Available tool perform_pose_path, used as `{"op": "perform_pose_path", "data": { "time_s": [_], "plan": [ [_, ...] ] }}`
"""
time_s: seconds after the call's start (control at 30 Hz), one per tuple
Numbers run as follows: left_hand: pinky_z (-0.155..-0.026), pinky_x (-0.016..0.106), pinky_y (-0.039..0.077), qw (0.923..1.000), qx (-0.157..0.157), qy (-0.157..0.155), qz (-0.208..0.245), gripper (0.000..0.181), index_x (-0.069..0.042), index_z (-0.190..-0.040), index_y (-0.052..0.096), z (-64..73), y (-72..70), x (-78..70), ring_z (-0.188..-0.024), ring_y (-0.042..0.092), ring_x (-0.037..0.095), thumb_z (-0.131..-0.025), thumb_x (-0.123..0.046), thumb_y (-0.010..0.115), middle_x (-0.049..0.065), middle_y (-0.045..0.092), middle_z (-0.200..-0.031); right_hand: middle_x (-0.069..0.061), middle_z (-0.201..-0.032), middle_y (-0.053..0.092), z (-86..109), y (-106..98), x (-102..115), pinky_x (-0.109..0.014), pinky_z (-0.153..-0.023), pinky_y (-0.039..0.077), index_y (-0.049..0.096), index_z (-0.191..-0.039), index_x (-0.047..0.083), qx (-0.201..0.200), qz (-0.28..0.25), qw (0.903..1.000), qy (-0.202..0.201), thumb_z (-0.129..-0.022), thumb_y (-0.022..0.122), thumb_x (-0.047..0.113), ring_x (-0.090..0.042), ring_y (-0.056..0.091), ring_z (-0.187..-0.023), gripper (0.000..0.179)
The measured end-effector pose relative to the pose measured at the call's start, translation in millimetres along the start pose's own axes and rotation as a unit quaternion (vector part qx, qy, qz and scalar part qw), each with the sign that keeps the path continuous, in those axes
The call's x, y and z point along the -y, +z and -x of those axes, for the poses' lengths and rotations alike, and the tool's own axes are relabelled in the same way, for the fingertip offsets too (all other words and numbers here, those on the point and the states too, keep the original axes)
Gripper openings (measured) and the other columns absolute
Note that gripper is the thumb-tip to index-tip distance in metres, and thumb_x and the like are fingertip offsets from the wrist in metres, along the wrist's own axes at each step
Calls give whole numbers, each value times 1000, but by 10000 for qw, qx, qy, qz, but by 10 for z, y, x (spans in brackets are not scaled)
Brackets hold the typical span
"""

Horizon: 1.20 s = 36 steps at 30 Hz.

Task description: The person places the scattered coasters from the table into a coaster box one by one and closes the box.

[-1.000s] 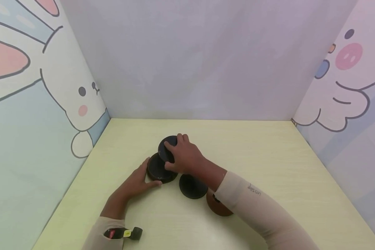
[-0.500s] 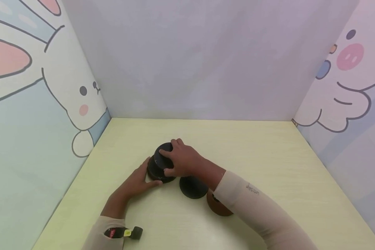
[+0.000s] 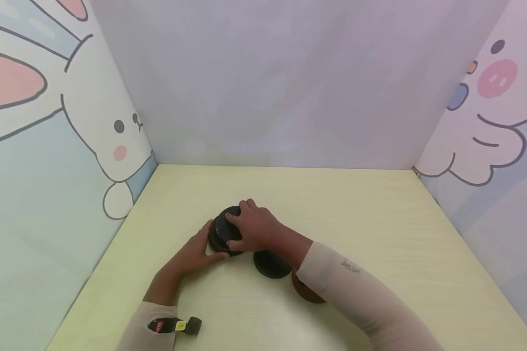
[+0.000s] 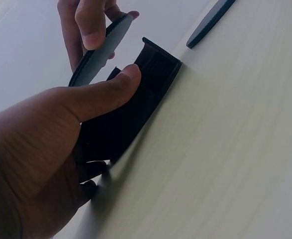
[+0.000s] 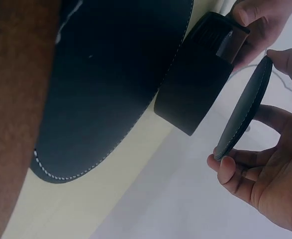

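My left hand grips the side of a round black coaster holder standing on the table, thumb along its wall. The holder has a notch in its wall, seen in the right wrist view. My right hand holds a round black stitched coaster by its edge, fingers spread around the rim. This coaster is tilted and sits close over the holder's mouth, overlapping it in the head view. Another black coaster lies flat on the table just right of the holder, partly under my right wrist.
A brown round piece lies nearer on the table, partly hidden by my right sleeve. The pale table meets a plain back wall and cartoon-printed side walls.
My right hand has brought the coaster down and slightly left, so it covers more of the holder. The left hand keeps its hold on the holder.
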<state>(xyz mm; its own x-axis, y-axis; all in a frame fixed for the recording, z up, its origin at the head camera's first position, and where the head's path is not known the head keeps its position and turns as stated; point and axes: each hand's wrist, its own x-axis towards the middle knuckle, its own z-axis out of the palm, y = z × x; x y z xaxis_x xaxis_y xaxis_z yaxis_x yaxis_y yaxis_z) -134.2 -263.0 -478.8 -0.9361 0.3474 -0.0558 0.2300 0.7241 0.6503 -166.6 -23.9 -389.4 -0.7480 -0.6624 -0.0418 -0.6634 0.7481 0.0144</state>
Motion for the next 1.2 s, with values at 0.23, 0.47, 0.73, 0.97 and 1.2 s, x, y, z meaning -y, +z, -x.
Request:
{"op": "perform_pose_path", "data": {
  "time_s": [0.23, 0.47, 0.73, 0.97, 1.2],
  "plan": [
    [-129, 66, 38, 9999, -13, -85, -62, 118, 6, -171, 16, -3, 11, -13, -161, 39, 49, -95, -54, 82, 30, 34, -175, -15, -145, 61, -43, 21, 75, -40, -88, 64, 56, -161, 27, 167, 73, 9998, -14, -99, 64, 70, -26, 55, -127, 76],
    [-129, 67, 37, 9999, -26, -131, -109, 117, 8, -171, 16, 0, 11, -11, -161, 38, 50, -95, -50, 83, 31, 33, -175, -14, -144, 62, -63, 47, 109, -39, -88, 64, 56, -161, 24, 204, 215, 9996, 11, -99, 63, 71, -25, 56, -126, 77],
    [-129, 67, 37, 10000, -47, -58, -43, 116, 7, -171, 16, -3, 15, -3, -161, 39, 49, -95, -50, 83, 30, 34, -175, -12, -137, 65, -63, 50, 114, -38, -86, 63, 56, -157, 20, 68, 168, 9998, -48, -99, 66, 70, -24, 58, -122, 77],
    [-128, 66, 39, 9999, -99, 36, -5, 113, 2, -172, 19, -1, 13, -8, -159, 43, 47, -95, -49, 84, 27, 40, -173, -13, -142, 62, -70, 102, 114, -40, -87, 64, 52, -160, 21, -47, -9, 9999, -114, -99, 65, 73, -24, 57, -124, 81],
    [-125, 67, 43, 9998, -165, 144, -26, 114, 2, -171, 21, 7, 10, -7, -155, 49, 46, -93, -51, 86, 26, 45, -169, -12, -153, 57, -50, 88, 66, -44, -90, 64, 47, -165, 23, -208, 144, 9995, -177, -99, 56, 81, -26, 58, -133, 88]
  ]
}}
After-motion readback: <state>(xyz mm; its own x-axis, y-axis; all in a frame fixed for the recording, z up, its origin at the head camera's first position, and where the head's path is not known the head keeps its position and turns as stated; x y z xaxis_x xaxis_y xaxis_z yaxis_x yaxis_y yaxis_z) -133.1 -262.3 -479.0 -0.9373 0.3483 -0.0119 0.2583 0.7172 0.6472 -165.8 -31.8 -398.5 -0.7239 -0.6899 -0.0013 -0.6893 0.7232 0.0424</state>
